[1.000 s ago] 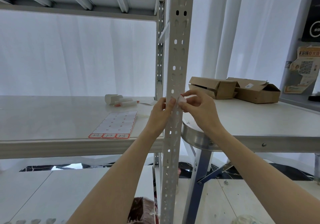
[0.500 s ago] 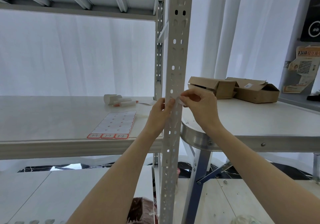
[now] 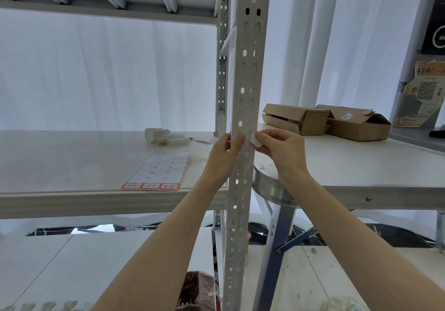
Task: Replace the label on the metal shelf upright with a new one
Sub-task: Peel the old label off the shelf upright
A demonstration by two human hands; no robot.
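Currently the right hand [image 3: 280,150] pinches a small white label [image 3: 255,140] by its free edge at the right side of the metal shelf upright [image 3: 243,127], while the left hand [image 3: 222,156] grips the post from the left, thumb pressed on its front face. Looks like the peel-off step, though whether this is the old label or the new one can't be told. Next move likely needs a slow pull along the post; the label sheet [image 3: 160,172] lies on the shelf [image 3: 72,156].
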